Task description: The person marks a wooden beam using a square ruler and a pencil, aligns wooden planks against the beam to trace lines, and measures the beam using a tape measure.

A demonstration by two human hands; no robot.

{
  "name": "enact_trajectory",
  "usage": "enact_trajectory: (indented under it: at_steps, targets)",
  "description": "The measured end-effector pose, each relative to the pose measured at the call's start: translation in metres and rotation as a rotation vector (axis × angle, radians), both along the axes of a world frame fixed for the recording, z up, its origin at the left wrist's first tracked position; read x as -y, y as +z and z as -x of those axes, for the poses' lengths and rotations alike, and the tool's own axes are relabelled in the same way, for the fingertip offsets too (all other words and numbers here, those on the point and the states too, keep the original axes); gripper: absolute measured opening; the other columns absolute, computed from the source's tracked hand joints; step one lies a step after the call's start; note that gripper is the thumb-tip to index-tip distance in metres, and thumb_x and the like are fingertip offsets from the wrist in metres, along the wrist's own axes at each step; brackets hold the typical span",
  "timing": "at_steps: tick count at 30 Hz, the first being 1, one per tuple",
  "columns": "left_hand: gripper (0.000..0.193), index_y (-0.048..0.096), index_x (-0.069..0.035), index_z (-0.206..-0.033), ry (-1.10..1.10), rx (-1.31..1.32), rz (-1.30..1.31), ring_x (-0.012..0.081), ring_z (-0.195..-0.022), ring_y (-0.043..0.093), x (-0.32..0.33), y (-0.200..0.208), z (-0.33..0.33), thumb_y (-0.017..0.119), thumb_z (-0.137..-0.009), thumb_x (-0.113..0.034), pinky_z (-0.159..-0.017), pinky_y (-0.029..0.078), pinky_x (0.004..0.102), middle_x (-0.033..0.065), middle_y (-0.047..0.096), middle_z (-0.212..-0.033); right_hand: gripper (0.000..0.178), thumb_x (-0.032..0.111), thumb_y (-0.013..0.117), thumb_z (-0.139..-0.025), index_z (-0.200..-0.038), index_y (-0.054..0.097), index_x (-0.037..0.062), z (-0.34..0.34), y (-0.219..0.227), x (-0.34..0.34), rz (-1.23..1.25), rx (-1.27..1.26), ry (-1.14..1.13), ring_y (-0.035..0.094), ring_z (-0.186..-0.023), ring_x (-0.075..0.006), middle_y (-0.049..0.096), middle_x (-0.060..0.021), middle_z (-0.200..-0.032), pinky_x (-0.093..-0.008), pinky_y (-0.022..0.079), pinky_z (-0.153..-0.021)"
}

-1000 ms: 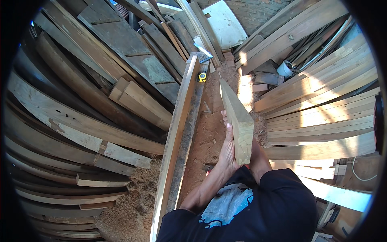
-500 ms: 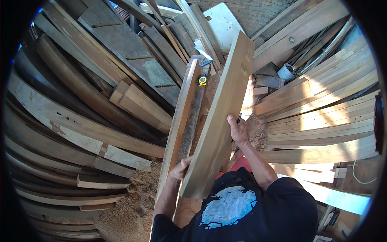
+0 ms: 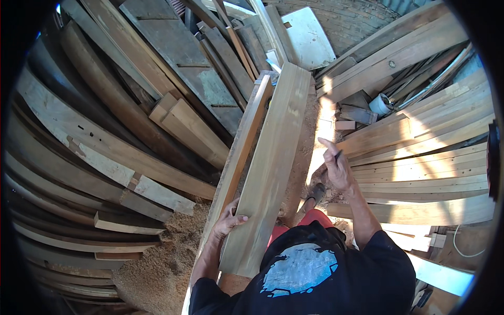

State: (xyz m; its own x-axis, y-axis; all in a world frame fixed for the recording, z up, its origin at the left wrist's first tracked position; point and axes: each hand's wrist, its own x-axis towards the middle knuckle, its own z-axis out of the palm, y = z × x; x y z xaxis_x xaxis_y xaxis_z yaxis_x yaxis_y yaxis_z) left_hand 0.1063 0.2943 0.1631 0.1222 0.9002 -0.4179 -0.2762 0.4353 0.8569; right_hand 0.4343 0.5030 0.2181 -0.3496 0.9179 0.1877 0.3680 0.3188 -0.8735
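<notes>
Wide board runs from upper centre down to lower centre of the frame, slanting left toward you. Only your left hand is on it: thumb flat on the top face, other fingers bent at the left edge, part of them hidden, so can't tell how far under they go. Right hand is off the board, right of centre, index stretched out, rest curled on a small dark stick, too small to identify

Main risk: grip is off-centre, low and on one edge. If the board isn't well seated it could tip right or swing at the far end. Can't tell if it rests on the narrow beam or sits just beside it

If it rolls left, fingers could get pinched between board and beam. If it drops right, your foot is near that side

Stick's grip looks light; a slip could lose it in the sawdust or floor litter
</notes>
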Motion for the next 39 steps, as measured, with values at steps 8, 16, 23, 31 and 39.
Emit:
enact_trajectory:
  at_steps: [8,16,23,31,39]
  targets:
    - [0.094,0.044,0.005,-0.145,0.079,0.134,0.091,0.0217,-0.123,0.055,0.049,-0.009,-0.014,0.077,-0.063,-0.026,-0.107,0.04,0.033,0.0135,0.06,-0.131,0.046,0.043,0.06,-0.1,-0.114,0.065,-0.0006,0.044,0.012,0.03,0.065,-0.168,0.292,0.059,-0.074,-0.0194,0.059,-0.0095,-0.075,-0.0343,0.048,-0.069]
    - [0.093,0.045,0.004,-0.144,0.143,0.182,0.134,0.0217,-0.119,0.057,0.068,-0.017,-0.023,0.077,-0.063,-0.029,-0.105,0.042,0.0333,0.0137,0.061,-0.129,0.019,0.017,0.065,-0.09,-0.098,0.067,0.001,0.075,0.004,0.048,0.153,0.069,0.583,0.064,-0.068,-0.0267,0.064,-0.0132,-0.076,-0.0387,0.05,-0.063]
    - [0.092,0.047,0.007,-0.141,0.131,0.138,0.112,0.0228,-0.115,0.059,0.069,-0.017,-0.022,0.074,-0.061,-0.032,-0.101,0.045,0.0344,0.0157,0.062,-0.125,0.02,0.017,0.065,-0.088,-0.099,0.067,0.0001,0.097,-0.002,0.059,0.097,0.096,0.806,0.066,-0.072,-0.0311,0.066,-0.0159,-0.077,-0.0412,0.051,-0.065]
    - [0.093,0.047,0.006,-0.141,0.112,0.149,0.123,0.0223,-0.115,0.058,0.078,-0.017,-0.023,0.075,-0.062,-0.034,-0.101,0.044,0.0335,0.0153,0.063,-0.124,0.016,0.016,0.064,-0.088,-0.095,0.068,0.0027,0.106,-0.016,0.054,-0.108,0.082,0.683,0.065,-0.073,-0.0334,0.067,-0.0148,-0.077,-0.0441,0.052,-0.068]
    - [0.091,0.047,0.005,-0.142,0.111,0.135,0.091,0.0212,-0.119,0.055,0.081,-0.015,-0.02,0.077,-0.064,-0.032,-0.104,0.04,0.0331,0.0135,0.061,-0.127,0.022,0.019,0.059,-0.091,-0.096,0.069,0.0006,0.099,0.008,0.04,0.038,0.103,0.695,0.066,-0.07,-0.0294,0.066,-0.0153,-0.076,-0.0408,0.052,-0.066]
